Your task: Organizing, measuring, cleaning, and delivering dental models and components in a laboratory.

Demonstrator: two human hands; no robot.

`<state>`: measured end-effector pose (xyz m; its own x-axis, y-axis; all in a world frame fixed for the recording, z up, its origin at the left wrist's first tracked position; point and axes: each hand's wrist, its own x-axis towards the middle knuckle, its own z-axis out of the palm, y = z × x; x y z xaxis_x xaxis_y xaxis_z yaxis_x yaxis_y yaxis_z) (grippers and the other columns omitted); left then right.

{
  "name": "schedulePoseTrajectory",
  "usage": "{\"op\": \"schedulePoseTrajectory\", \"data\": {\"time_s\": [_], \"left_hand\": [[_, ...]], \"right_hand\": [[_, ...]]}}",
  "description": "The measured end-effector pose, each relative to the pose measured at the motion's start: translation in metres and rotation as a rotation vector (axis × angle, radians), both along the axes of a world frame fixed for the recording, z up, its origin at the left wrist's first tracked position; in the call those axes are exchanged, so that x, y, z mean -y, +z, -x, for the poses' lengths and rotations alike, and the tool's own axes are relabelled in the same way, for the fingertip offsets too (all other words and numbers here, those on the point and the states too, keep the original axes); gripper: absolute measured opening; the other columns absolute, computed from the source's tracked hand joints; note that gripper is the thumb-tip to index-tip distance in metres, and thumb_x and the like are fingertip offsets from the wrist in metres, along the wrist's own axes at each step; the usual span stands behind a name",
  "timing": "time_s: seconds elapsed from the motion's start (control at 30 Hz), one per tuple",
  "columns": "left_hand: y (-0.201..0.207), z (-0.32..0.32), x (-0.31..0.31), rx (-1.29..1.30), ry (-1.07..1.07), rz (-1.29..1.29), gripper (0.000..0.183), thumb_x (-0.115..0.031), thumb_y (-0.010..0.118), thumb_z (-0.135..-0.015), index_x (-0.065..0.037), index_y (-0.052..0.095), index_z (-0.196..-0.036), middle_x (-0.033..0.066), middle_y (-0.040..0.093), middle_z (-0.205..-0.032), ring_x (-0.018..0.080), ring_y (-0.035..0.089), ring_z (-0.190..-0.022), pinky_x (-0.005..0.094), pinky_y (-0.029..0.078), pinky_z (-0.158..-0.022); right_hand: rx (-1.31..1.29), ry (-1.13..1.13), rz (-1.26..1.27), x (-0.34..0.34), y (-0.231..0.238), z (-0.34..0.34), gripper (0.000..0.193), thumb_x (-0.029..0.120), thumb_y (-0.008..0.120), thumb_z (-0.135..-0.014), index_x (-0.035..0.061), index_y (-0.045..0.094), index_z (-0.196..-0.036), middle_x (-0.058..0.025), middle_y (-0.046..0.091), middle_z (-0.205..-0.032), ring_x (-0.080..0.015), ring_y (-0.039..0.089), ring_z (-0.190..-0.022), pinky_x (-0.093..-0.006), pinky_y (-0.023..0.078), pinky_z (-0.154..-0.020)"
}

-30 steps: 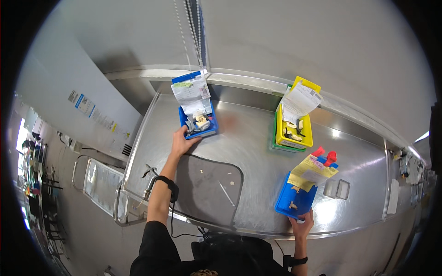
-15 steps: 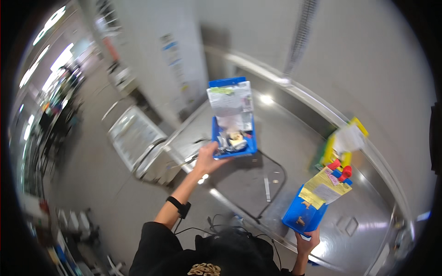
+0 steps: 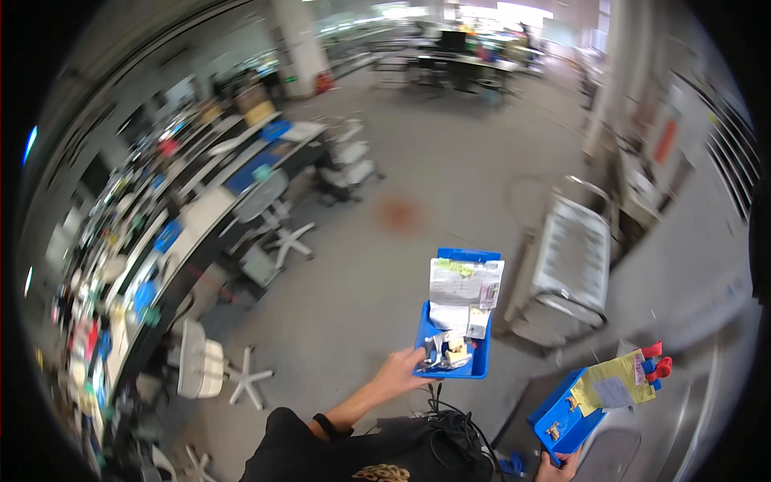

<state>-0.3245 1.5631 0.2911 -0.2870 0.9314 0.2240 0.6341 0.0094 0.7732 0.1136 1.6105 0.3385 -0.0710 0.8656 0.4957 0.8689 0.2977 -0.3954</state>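
Observation:
My left hand [image 3: 400,374] grips a small blue bin [image 3: 484,350] by its near left corner. Inside it lie small silvery packets and a pale yellow-tan piece [image 3: 458,353], and a printed white sheet [image 3: 462,281] with a green strip stands up at its far end. Down at the right, my right hand [image 3: 561,467] is closed on the near end of a second blue bin [image 3: 573,430]. A few small brown pieces [image 3: 554,432] rest on its floor. Yellow paper [image 3: 590,392] covers its far end, beside red looped parts [image 3: 660,368].
A metal-framed cart [image 3: 570,253] stands ahead to the right. Along the left run long workbenches [image 3: 197,217] crowded with items, with a white swivel chair [image 3: 201,361] and a grey stool [image 3: 265,197] beside them. A steel counter [image 3: 699,394] lies at the lower right. Black cables [image 3: 470,438] hang near my body.
My view has swung left from the steel counter toward the open floor and workbenches. Both bins remain in my hands and have come with me, away from over the counter's middle.

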Motion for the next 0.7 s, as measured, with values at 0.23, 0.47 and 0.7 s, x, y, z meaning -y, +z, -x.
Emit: {"op": "schedulePoseTrajectory", "data": {"time_s": [0.23,0.47,0.7], "left_hand": [[-0.018,0.09,0.127,-0.01,0.671,0.121,0.048,-0.035,0.091,-0.072,-0.003,0.058,-0.087,0.0152,0.066,-0.084,0.036,0.069,-0.073,0.0414,0.056,-0.065],[-0.027,0.138,0.157,-0.027,1.172,0.242,0.047,-0.038,0.09,-0.071,-0.005,0.06,-0.087,0.0168,0.067,-0.085,0.0384,0.068,-0.077,0.0435,0.055,-0.066],[-0.027,0.246,0.061,-0.072,1.508,0.267,0.048,-0.034,0.092,-0.069,-0.004,0.057,-0.083,0.0157,0.066,-0.083,0.0369,0.067,-0.073,0.0437,0.053,-0.065]], "right_hand": [[-0.12,0.421,0.092,-0.11,-0.034,0.179,0.076,0.012,0.096,-0.057,-0.003,0.066,-0.125,-0.0204,0.074,-0.098,-0.0282,0.071,-0.081,-0.0358,0.057,-0.079],[-0.177,0.723,0.477,-0.216,-0.067,0.36,0.07,0.01,0.093,-0.068,-0.0048,0.063,-0.129,-0.0154,0.074,-0.111,-0.0197,0.067,-0.094,-0.0355,0.054,-0.089],[-0.18,0.979,0.5,-0.345,-0.116,0.585,0.056,0.017,0.091,-0.075,-0.0088,0.067,-0.117,-0.0185,0.074,-0.104,-0.0226,0.068,-0.091,-0.0356,0.058,-0.08]]}}
